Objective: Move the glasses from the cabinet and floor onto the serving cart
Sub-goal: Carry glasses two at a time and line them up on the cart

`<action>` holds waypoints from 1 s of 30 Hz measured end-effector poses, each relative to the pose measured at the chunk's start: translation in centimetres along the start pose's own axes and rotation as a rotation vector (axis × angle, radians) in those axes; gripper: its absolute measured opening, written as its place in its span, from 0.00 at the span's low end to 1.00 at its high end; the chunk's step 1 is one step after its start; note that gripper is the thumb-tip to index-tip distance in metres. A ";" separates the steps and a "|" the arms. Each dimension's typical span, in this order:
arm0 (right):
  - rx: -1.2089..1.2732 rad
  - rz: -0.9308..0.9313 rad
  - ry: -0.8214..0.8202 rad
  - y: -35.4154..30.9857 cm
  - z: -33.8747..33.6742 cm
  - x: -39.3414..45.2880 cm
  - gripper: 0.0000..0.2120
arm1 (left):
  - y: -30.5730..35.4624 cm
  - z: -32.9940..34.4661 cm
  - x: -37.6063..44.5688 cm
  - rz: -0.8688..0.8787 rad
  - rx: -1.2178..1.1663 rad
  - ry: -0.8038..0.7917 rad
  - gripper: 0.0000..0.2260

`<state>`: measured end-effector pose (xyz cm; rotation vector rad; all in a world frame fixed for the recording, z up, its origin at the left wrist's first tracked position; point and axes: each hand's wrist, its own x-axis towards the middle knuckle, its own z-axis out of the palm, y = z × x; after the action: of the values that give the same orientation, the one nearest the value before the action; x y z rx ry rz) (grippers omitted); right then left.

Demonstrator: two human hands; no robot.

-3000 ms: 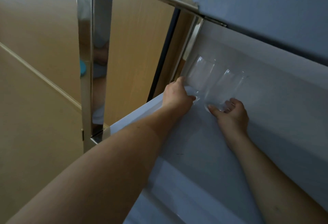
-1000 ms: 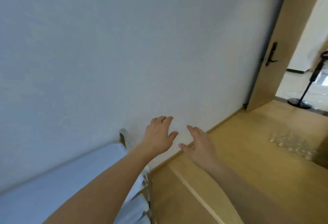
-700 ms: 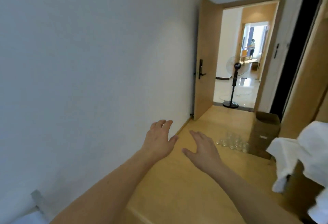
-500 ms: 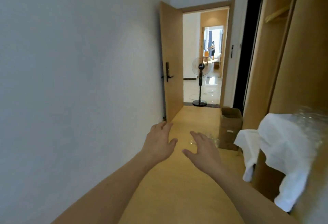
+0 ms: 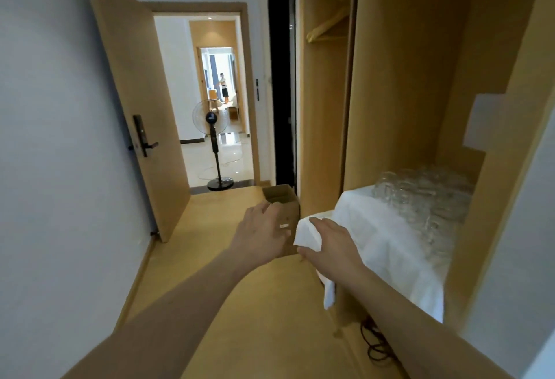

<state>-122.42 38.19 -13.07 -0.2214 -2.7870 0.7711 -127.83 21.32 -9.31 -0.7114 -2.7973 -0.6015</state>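
— Glasses (image 5: 420, 195): where?
— Clustered on the white cloth (image 5: 387, 237) in the wooden cabinet (image 5: 399, 78).
— Hands?
— Left hand (image 5: 264, 231) and right hand (image 5: 330, 246) both relaxed, holding nothing.
— Handling?
— Likely fragile, slippery; grip each around its wall.

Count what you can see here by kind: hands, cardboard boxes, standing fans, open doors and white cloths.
Hands: 2, left hand and right hand
Cardboard box: 1
Standing fan: 1
Open door: 1
White cloth: 1
Total: 6
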 end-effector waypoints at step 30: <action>0.012 0.445 0.417 24.5 -9.2 31.8 0.31 | 14.3 18.1 43.8 0.572 -0.047 -0.207 0.28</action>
<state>-148.46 70.12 -12.18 -0.9094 -2.3567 0.7293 -160.22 58.75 -8.54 -1.5791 -2.5571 -0.5002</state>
